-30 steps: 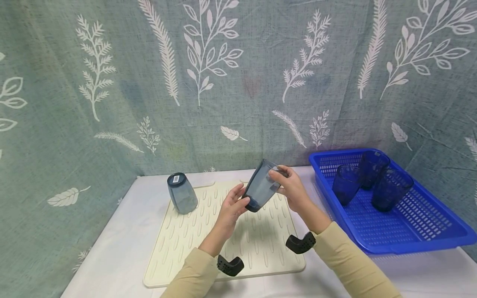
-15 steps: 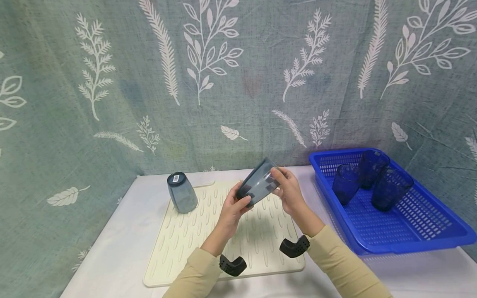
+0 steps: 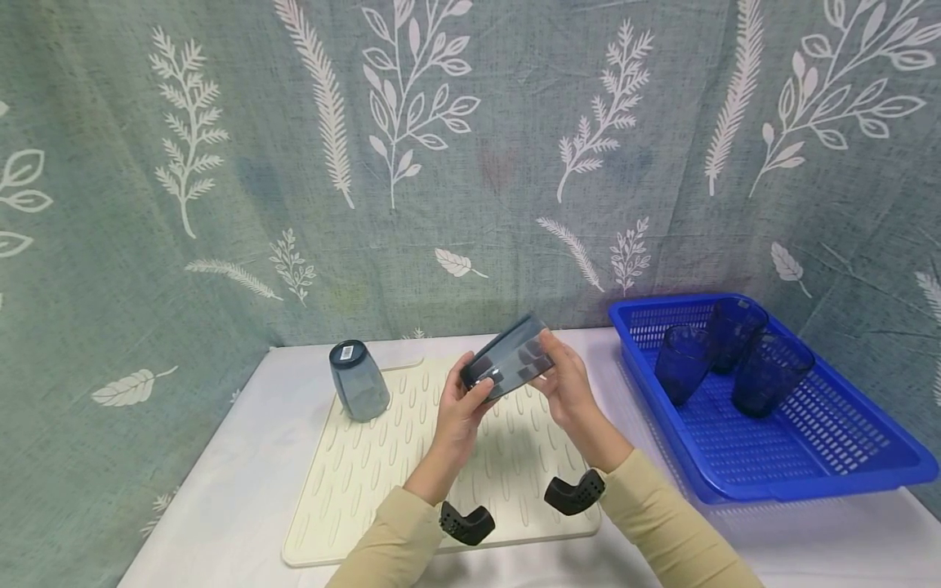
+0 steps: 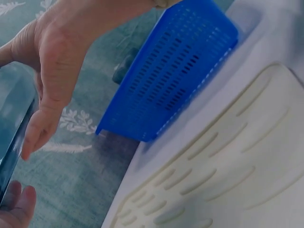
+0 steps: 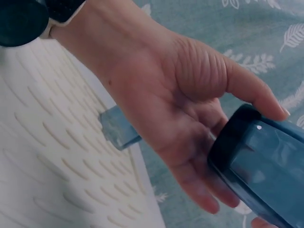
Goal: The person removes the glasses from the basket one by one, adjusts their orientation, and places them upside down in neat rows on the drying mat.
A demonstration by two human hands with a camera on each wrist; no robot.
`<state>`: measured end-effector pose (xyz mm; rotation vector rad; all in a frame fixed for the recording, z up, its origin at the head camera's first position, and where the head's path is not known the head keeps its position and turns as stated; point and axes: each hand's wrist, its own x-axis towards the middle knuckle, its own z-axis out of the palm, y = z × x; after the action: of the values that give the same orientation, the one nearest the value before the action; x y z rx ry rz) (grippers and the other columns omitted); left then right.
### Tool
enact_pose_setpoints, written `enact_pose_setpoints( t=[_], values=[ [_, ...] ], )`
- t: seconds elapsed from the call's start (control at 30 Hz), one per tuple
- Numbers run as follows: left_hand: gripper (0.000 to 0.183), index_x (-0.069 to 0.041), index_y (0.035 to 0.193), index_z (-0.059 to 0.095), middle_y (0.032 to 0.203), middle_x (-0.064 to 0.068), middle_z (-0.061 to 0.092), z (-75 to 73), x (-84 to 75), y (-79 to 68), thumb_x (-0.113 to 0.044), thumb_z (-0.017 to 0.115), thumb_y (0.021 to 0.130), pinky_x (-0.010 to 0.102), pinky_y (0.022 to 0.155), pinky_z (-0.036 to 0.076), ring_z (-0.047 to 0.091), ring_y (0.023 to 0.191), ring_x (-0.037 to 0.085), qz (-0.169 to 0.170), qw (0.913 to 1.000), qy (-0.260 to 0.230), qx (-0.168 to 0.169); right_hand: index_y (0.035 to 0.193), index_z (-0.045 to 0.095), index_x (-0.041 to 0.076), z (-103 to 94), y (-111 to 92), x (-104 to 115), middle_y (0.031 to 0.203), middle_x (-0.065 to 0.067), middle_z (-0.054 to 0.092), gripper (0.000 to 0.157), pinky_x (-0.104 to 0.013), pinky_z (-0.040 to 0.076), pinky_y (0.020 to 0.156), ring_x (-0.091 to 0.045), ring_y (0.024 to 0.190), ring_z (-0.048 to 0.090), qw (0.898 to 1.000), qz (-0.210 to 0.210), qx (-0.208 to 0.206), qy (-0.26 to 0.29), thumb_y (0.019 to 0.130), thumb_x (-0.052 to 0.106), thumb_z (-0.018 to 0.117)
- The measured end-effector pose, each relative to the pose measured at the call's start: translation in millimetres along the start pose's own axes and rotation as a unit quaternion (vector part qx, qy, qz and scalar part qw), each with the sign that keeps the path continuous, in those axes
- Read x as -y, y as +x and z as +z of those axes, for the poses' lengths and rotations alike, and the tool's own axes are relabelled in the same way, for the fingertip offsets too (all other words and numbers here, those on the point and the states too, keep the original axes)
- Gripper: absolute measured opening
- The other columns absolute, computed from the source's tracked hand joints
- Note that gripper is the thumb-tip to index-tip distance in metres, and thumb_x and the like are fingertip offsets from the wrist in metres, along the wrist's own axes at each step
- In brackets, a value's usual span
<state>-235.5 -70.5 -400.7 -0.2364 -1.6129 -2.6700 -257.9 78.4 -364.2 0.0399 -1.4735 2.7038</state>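
Mat [image 3: 331, 506]: cream colour, lies flat on the white cloth [image 3: 213, 490]. Its pattern of long ovals is prob. there to let some air go under a rim.
Overturned glass [image 3: 360, 382]: stands at the far left corner of the mat, mouth down, base up, so the small sticker [image 3: 347, 353] can be seen. It seems a steady position, b/c the rim looks to be the wider end.
Left hand [image 3: 457, 420]: above the mat, gripping the base end of the held glass [image 3: 510, 359], thumb on one side, fingers on the other. The base looks thick & dark, thus prob. the surest place to take the weight.
Held glass: in the air over the far part of the mat, approx. centre, not touching it (a soft shadow lies below). It is tilted strongly, base toward the left hand, rim toward the right hand [image 3: 572, 384].
Right hand: over the far right part of the mat, pinching the rim end, I judge to steady the tilt; how firmly, I cannot tell.
Basket [image 3: 772, 469]: blue, w/ holes, right of the mat & apart from it. Three glasses [image 3: 772, 371] stand inside, mouths up, close together, prob. for saving space; whether they touch, I can't tell.
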Motion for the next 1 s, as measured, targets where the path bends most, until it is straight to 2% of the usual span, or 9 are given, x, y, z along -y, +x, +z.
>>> enact_pose_setpoints(
  t=[0.1, 0.27, 0.57, 0.77, 0.87, 1.0],
  values=[
    [0.068, -0.009, 0.141, 0.027, 0.121, 0.003, 0.044, 2.5, 0.3, 0.3, -0.007, 0.059, 0.081, 0.022, 0.082, 0.049, 0.054, 0.096, 0.008, 0.006, 0.9999, -0.012, -0.010, 0.116, 0.048, -0.002, 0.9, -0.9, -2.0, 0.083, 0.003, 0.061, 0.040, -0.052, 0.042, 0.092, -0.010, 0.081, 0.061, 1.000, 0.008, -0.015, 0.004, 0.091, 0.029, 0.051],
    [0.067, -0.010, 0.140, 0.030, 0.123, 0.003, 0.046, 5.1, 1.5, 1.4, -0.002, 0.059, 0.079, 0.020, 0.082, 0.048, 0.054, 0.100, 0.008, 0.017, 0.9992, -0.022, -0.028, 0.127, 0.045, -0.002, 2.3, -3.3, -5.3, 0.087, 0.003, 0.063, 0.048, -0.054, 0.039, 0.095, -0.010, 0.085, 0.062, 0.999, 0.020, -0.031, 0.022, 0.091, 0.030, 0.050],
    [0.069, -0.011, 0.138, 0.030, 0.124, 0.003, 0.046, 5.1, 3.9, 2.6, 0.000, 0.062, 0.078, 0.020, 0.087, 0.046, 0.052, 0.106, 0.008, 0.046, 0.9983, -0.024, -0.028, 0.126, 0.046, 0.003, 4.3, -4.9, -7.4, 0.086, 0.003, 0.063, 0.049, -0.055, 0.036, 0.098, -0.011, 0.083, 0.063, 0.997, 0.042, -0.045, 0.055, 0.091, 0.037, 0.051],
    [0.072, -0.011, 0.139, 0.028, 0.124, 0.002, 0.045, 6.3, 5.0, 2.9, 0.002, 0.063, 0.078, 0.020, 0.088, 0.046, 0.052, 0.107, 0.009, 0.068, 0.9966, -0.040, -0.022, 0.131, 0.042, 0.004, 6.6, -6.4, -7.3, 0.090, 0.001, 0.062, 0.054, -0.055, 0.036, 0.098, -0.012, 0.086, 0.062, 0.996, 0.044, -0.041, 0.064, 0.091, 0.039, 0.050],
    [0.074, -0.012, 0.139, 0.026, 0.124, 0.002, 0.045, 7.1, 5.8, 3.8, 0.001, 0.065, 0.078, 0.022, 0.090, 0.045, 0.051, 0.108, 0.010, 0.080, 0.9954, -0.047, -0.021, 0.133, 0.040, 0.005, 7.9, -7.0, -7.2, 0.098, -0.003, 0.059, 0.057, -0.054, 0.035, 0.099, -0.015, 0.092, 0.060, 0.996, 0.048, -0.035, 0.071, 0.090, 0.042, 0.050],
    [0.077, -0.012, 0.140, 0.025, 0.125, 0.001, 0.046, 8.5, 5.6, 3.7, -0.003, 0.069, 0.077, 0.022, 0.092, 0.044, 0.051, 0.110, 0.010, 0.093, 0.9939, -0.055, -0.022, 0.138, 0.032, 0.006, 9.7, -6.8, -7.1, 0.115, -0.011, 0.049, 0.064, -0.053, 0.034, 0.100, -0.023, 0.109, 0.051, 0.994, 0.059, -0.021, 0.094, 0.090, 0.044, 0.049]
  ],
)
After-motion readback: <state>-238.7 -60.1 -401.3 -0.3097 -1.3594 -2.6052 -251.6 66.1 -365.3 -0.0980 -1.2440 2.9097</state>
